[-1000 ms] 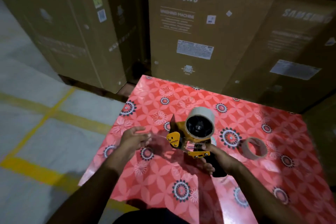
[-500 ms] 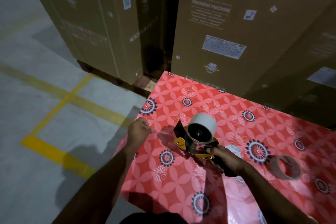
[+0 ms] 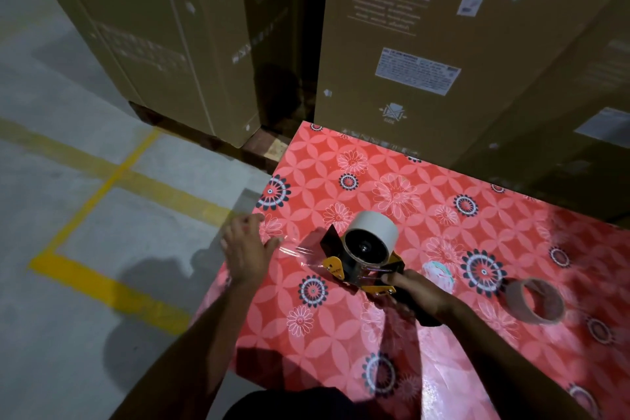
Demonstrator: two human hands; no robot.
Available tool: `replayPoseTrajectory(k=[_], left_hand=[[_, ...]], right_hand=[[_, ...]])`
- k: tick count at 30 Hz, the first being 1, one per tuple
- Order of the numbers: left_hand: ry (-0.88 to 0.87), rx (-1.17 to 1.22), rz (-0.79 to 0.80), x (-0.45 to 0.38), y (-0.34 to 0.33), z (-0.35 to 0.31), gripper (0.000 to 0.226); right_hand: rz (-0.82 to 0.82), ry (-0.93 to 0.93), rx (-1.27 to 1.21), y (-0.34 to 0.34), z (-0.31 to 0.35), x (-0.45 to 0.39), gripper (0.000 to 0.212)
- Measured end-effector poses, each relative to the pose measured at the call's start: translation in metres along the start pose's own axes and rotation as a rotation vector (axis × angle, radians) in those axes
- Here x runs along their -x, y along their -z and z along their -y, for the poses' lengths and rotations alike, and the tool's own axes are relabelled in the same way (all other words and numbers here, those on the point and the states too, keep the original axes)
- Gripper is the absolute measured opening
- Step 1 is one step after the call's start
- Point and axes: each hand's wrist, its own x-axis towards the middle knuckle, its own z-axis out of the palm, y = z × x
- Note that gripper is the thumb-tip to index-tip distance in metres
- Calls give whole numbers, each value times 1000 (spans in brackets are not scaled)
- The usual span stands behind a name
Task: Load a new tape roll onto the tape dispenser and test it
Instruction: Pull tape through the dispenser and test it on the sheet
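Fingers of left hand spread and blurred, flat near the left worktop edge, fingertips at the end of a clear tape strip; whether pinching or merely pressing the strip, cannot tell. Strip hard to make out, only a glint running from those fingertips to the dispenser. Fingers of right hand curled tight around the dispenser's black handle, mostly covering it; only the handle's lower end peeking out below the palm. Dispenser standing on the worktop at centre, yellow frame, black flap on its left, with a white roll seated on the hub, dark core facing the camera. Lower frame partly hidden by the right thumb. Empty-looking brown core lying apart to the right on the worktop, blurred, open centre showing the red cloth. Small pale round thing just beside the right hand, too smeared to identify. Behind the worktop, tall boxes, the nearest printed "WASHING MACHINE", brand word cut off by the top edge, label text unreadable. To the left, grey floor with yellow lines. Both forearms cut off by the bottom edge.
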Motion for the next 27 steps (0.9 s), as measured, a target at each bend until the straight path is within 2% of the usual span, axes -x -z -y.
replayPoseTrajectory(k=[2,3,5,9,11,14,18,19,22,24,27], left_hand=[[-446,-118,75,3,-6,9,37],[-582,-136,128,3,-8,14,36],[-653,-150,189,2,-9,18,35],[-664,-190,172,13,-6,16,46],[-594,-249,258,30,-6,20,50],[-479,-387,377,55,-9,26,68],[-460,-470,413,61,-8,19,91],[-453,-481,413,62,-7,15,95],[-371,-489,443,65,-6,3,102],[-307,-474,432,62,-5,-5,103],[-403,-401,401,58,-6,-5,96]], right_hand=[[-17,-5,38,1,-4,-3,46],[-23,-26,52,2,-5,-4,49],[-20,-50,72,3,-6,-4,51],[34,-7,60,2,-8,-4,59],[41,-17,60,5,-16,-9,63],[46,-24,71,4,-16,-4,69],[37,-24,-36,-12,4,12,32],[53,-15,-67,-14,5,13,33],[67,-6,-28,-14,5,14,56],[36,-32,3,-15,5,15,56],[19,-49,3,-13,1,10,58]])
